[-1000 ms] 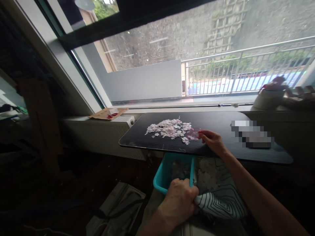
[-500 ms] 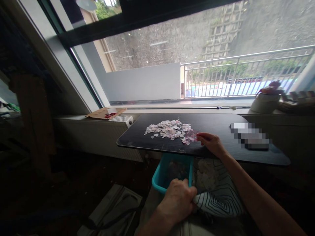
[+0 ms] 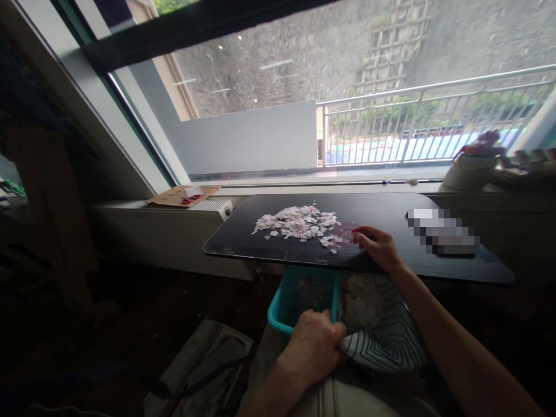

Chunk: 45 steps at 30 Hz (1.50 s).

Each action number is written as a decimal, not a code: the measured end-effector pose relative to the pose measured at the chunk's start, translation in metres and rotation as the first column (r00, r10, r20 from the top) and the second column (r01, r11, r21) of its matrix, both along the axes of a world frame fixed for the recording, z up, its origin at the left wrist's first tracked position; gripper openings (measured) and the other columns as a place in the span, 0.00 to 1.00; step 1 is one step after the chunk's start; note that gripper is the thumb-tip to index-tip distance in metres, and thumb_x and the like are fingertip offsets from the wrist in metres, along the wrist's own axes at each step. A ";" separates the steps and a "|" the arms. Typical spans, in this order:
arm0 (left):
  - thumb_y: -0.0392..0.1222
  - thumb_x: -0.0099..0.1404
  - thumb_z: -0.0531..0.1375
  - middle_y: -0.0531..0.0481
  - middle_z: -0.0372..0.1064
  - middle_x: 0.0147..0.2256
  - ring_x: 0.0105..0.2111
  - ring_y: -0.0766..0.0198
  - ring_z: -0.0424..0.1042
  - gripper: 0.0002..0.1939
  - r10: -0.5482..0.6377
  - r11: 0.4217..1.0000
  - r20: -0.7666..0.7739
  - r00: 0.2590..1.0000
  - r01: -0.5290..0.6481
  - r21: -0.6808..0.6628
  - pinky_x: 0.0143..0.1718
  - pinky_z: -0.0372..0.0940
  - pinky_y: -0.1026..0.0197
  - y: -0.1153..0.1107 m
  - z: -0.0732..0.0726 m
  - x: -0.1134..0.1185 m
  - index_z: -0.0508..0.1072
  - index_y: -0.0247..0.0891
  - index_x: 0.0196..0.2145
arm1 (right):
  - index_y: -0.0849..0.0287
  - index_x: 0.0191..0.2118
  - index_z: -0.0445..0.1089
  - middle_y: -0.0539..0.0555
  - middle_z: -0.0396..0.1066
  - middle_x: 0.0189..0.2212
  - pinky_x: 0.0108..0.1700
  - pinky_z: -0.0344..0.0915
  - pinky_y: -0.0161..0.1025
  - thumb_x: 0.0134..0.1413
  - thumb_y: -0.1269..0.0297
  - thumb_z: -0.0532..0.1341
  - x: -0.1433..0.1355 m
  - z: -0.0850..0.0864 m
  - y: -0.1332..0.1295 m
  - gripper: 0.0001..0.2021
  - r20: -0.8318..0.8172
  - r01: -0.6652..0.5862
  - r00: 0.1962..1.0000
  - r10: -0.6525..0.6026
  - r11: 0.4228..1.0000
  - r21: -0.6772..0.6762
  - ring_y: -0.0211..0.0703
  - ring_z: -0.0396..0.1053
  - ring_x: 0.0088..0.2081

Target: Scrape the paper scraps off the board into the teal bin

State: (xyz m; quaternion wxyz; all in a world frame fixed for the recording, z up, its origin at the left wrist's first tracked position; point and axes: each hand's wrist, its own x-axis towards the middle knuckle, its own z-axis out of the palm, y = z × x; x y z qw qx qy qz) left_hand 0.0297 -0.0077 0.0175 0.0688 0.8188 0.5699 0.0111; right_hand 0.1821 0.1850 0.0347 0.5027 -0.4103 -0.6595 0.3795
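Note:
My right hand (image 3: 379, 248) pinches a thin, see-through pinkish piece (image 3: 346, 233) with a red edge, low over the black tabletop (image 3: 373, 208). The piece's exact kind is unclear. It meets the right side of a spread pile of white and pale pink paper scraps (image 3: 299, 223). Below the table's front edge, my left hand (image 3: 313, 341) is a fist at the near rim of a teal plastic basket (image 3: 278, 325). A corner of a white cloth with black lines (image 3: 386, 346) runs into that fist. More scraps (image 3: 362, 298) lie on the cloth; dark contents inside the basket are hard to make out.
Blurred-out objects (image 3: 443, 231) lie on the table's right side. Red-handled scissors (image 3: 191, 199) rest on brown cardboard (image 3: 167, 196) by the radiator (image 3: 174, 231). A pale pot (image 3: 469, 172) stands on the right windowsill. A flat pale object (image 3: 200, 359) lies low on the left.
My right hand has shifted slightly right with the pink piece, whose shape shows flatter against the scraps. My left fist stays at the basket rim and cloth. The whole view has tilted a little.

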 end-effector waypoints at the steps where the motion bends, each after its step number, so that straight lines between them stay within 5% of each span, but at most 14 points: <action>1: 0.43 0.59 0.60 0.47 0.69 0.31 0.31 0.58 0.70 0.06 -0.005 1.000 -0.003 1.000 0.005 0.002 0.35 0.64 0.59 0.000 0.000 0.000 0.73 0.39 0.31 | 0.63 0.32 0.74 0.53 0.73 0.21 0.25 0.64 0.36 0.43 0.55 0.63 0.000 0.001 -0.001 0.15 0.011 -0.020 1.000 0.020 1.000 -0.008 0.37 0.65 0.21; 5: 0.45 0.59 0.59 0.48 0.69 0.30 0.30 0.58 0.70 0.07 -0.030 1.000 -0.019 0.999 0.030 -0.001 0.33 0.64 0.59 0.001 0.002 0.002 0.73 0.39 0.31 | 0.63 0.32 0.75 0.52 0.72 0.21 0.25 0.63 0.35 0.43 0.55 0.63 0.000 0.001 -0.002 0.15 0.041 -0.120 0.992 0.121 0.992 -0.029 0.35 0.63 0.20; 21: 0.45 0.60 0.59 0.48 0.68 0.31 0.32 0.58 0.69 0.08 -0.041 0.999 -0.007 0.999 0.041 -0.020 0.35 0.64 0.60 0.000 0.000 0.004 0.73 0.39 0.32 | 0.61 0.32 0.74 0.52 0.73 0.21 0.25 0.64 0.35 0.44 0.58 0.61 0.000 -0.004 0.002 0.13 0.053 -0.105 0.993 0.105 0.994 -0.009 0.37 0.64 0.20; 32: 0.45 0.60 0.59 0.48 0.67 0.32 0.32 0.57 0.68 0.07 -0.026 0.999 0.009 1.000 0.026 -0.037 0.35 0.64 0.59 0.000 -0.002 0.003 0.72 0.39 0.32 | 0.60 0.29 0.73 0.52 0.72 0.20 0.27 0.64 0.37 0.45 0.57 0.61 0.030 -0.006 -0.019 0.11 0.124 0.214 0.968 -0.218 0.976 0.047 0.40 0.67 0.22; 39: 0.45 0.62 0.58 0.49 0.66 0.33 0.33 0.57 0.69 0.07 -0.031 0.998 -0.008 0.999 0.030 -0.047 0.36 0.63 0.59 0.000 0.001 0.002 0.71 0.40 0.33 | 0.57 0.28 0.73 0.52 0.74 0.23 0.29 0.67 0.37 0.44 0.58 0.62 0.059 -0.006 -0.052 0.08 0.146 0.267 0.950 -0.275 0.961 0.073 0.43 0.71 0.25; 45: 0.44 0.61 0.59 0.50 0.67 0.32 0.33 0.58 0.68 0.06 -0.029 0.999 0.008 1.000 0.029 -0.021 0.36 0.63 0.59 0.001 0.000 0.002 0.71 0.40 0.32 | 0.59 0.33 0.74 0.55 0.76 0.28 0.32 0.69 0.40 0.44 0.55 0.63 0.054 -0.011 -0.056 0.13 0.061 0.337 0.939 -0.339 0.941 0.034 0.46 0.73 0.28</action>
